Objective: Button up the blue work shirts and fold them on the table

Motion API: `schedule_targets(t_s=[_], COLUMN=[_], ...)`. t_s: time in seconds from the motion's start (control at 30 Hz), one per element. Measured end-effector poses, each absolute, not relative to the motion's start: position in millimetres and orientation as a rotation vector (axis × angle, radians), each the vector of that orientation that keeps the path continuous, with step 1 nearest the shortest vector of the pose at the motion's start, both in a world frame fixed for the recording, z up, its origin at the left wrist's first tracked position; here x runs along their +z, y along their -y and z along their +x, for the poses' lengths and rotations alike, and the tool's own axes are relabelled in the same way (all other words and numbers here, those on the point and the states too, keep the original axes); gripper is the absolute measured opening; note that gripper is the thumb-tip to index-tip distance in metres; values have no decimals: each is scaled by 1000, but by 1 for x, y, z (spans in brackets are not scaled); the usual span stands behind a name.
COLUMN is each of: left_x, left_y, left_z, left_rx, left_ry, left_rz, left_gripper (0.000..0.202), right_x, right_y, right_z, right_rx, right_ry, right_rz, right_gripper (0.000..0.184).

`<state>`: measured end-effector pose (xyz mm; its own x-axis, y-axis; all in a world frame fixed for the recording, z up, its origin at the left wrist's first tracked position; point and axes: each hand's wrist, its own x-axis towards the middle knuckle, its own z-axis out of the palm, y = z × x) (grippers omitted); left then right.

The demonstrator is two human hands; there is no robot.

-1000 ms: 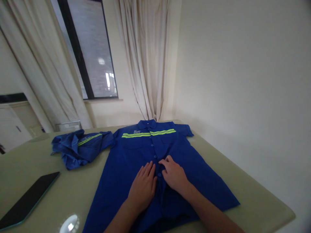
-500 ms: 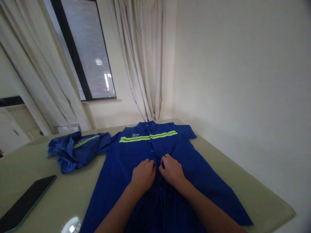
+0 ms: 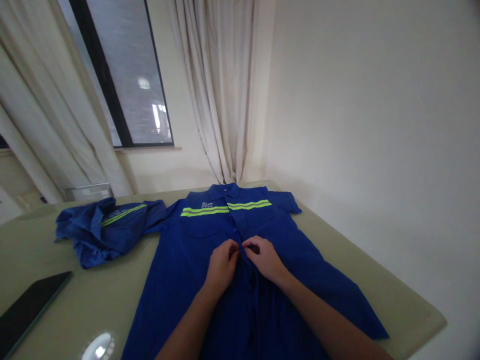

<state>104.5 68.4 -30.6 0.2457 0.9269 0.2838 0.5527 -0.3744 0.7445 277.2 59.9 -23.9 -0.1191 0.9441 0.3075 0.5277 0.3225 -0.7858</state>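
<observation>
A blue shirt [image 3: 245, 223] lies spread front-up on the table [image 3: 403, 302], collar farthest away, apparently so that its front placket [image 3: 247, 272] runs between both hands. The left hand [image 3: 222, 265] and right hand [image 3: 265, 257] appear pinched on the placket, seemingly to control its edges; a crumpled blue garment [image 3: 107, 234] sits aside, beside one sleeve.

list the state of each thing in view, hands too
Spread blue shirt, front up, buttoning partly hidden
Left hand, pinching at the shirt's front
Right hand, pinching there too
Other blue garment, crumpled
Curtains, hanging, gathered
Window, apparently shut
Dark flat object, lying flat, cut off by frame
</observation>
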Motion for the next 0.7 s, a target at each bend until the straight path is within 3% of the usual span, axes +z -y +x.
schedule_targets(t_s=[0.33,0.53,0.7], left_x=[-29,-29,-36], left_y=[-64,-64,-70], left_z=[107,110,108], left_rx=[1016,1041,1044], left_ry=[-1345,-1336,-1300], left_rz=[2079,2003,1906], left_gripper=[22,11,23], right_x=[-14,-25,-33], right_y=[-52,-62,-71], right_z=[271,276,280], right_rx=[380,438,537], right_ry=[1889,1929,1921], right_rz=[-1591,-1536,-1471], right_gripper=[5,10,5])
